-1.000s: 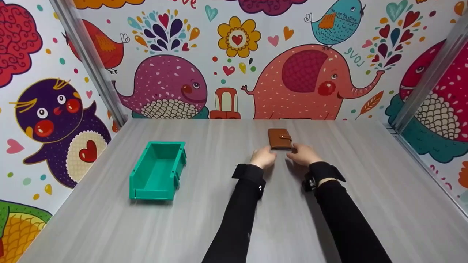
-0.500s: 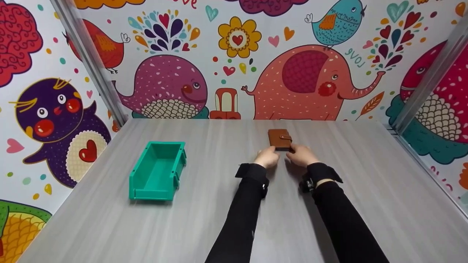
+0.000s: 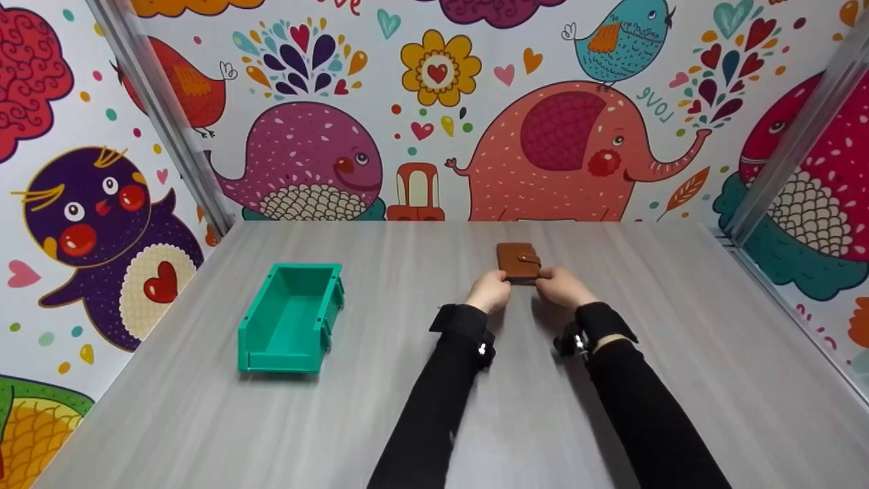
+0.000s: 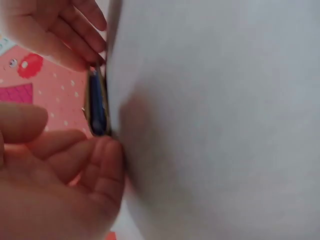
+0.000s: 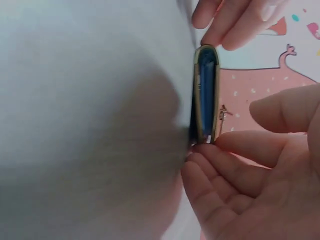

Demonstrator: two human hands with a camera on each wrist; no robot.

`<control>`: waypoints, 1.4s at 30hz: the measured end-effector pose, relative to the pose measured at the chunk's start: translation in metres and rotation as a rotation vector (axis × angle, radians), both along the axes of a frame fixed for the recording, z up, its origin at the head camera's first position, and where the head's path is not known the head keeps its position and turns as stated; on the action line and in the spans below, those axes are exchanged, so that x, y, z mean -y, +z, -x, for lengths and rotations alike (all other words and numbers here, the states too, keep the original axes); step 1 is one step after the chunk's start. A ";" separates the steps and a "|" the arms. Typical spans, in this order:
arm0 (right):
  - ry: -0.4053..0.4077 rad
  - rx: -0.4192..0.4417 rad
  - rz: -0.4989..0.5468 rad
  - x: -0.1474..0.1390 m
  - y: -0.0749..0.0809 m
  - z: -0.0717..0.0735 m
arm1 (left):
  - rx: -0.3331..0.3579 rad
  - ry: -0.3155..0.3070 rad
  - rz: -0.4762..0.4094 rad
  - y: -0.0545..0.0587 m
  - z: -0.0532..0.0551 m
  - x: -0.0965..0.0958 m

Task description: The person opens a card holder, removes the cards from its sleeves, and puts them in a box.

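A brown snap-strap wallet (image 3: 517, 261) lies on the table, its dark open edge facing me. At its left end is my left hand (image 3: 489, 292); in the left wrist view (image 4: 65, 175) its fingertips touch the wallet's end, with the thumb apart. My right hand (image 3: 565, 288) is at the other end. Seen from the right wrist, its fingers (image 5: 225, 175) touch the end of the wallet (image 5: 206, 95), low by the tabletop, while the thumb stands off beside the strap side. Blue lining shows between the wallet's covers.
A green open-front plastic bin (image 3: 292, 316) stands on the left of the pale wood-grain table (image 3: 407, 380). Walls with cartoon prints (image 3: 543, 149) rise at the back and sides, with metal posts (image 3: 159, 115) at the corners.
The wallet has slid slightly toward me. Both hands have closed in on its near corners, and the left hand has shifted a little. The green bin stays in place.
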State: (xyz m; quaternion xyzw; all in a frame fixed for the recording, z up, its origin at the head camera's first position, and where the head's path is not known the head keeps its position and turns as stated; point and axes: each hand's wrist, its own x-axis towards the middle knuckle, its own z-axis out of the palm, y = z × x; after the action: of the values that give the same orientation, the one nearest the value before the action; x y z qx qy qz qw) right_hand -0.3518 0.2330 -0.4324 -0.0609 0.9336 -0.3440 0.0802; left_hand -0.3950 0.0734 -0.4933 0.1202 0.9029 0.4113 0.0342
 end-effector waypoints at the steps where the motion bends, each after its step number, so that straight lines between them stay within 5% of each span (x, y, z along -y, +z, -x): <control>1: -0.002 0.010 0.007 0.000 0.001 -0.002 | -0.005 0.003 -0.002 -0.001 0.000 0.001; 3: -0.004 0.019 0.016 -0.001 0.001 -0.006 | -0.001 0.005 -0.034 0.000 -0.003 0.005; 7: 0.022 -0.009 0.039 0.000 0.001 -0.018 | 0.077 0.035 -0.073 0.042 -0.046 0.014; 12: 0.099 -0.045 0.064 0.003 -0.001 -0.037 | 0.108 0.041 -0.075 0.061 -0.077 0.023; 13: 0.119 -0.052 0.061 0.004 -0.001 -0.040 | 0.082 0.035 -0.078 0.054 -0.076 0.025; 19: 0.223 -0.104 0.052 0.010 -0.002 -0.063 | 0.048 -0.035 -0.036 0.056 -0.102 0.044; 20: 0.241 -0.114 0.054 0.011 -0.003 -0.067 | 0.062 -0.044 -0.024 0.064 -0.112 0.048; 29: 0.375 -0.235 0.016 0.017 -0.007 -0.102 | -0.012 -0.140 0.000 0.062 -0.151 0.071; 36: 0.435 -0.264 -0.040 0.023 -0.005 -0.123 | -0.089 -0.174 0.059 0.059 -0.171 0.082; 42: 0.463 -0.314 -0.076 0.025 -0.005 -0.131 | -0.090 -0.196 0.074 0.061 -0.177 0.087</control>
State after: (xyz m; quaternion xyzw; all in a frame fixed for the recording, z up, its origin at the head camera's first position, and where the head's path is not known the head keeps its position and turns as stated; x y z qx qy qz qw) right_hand -0.2205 0.2077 -0.4373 -0.3221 0.9080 -0.2676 0.0132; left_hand -0.2180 -0.0134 -0.4324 0.2249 0.9019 0.3667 0.0383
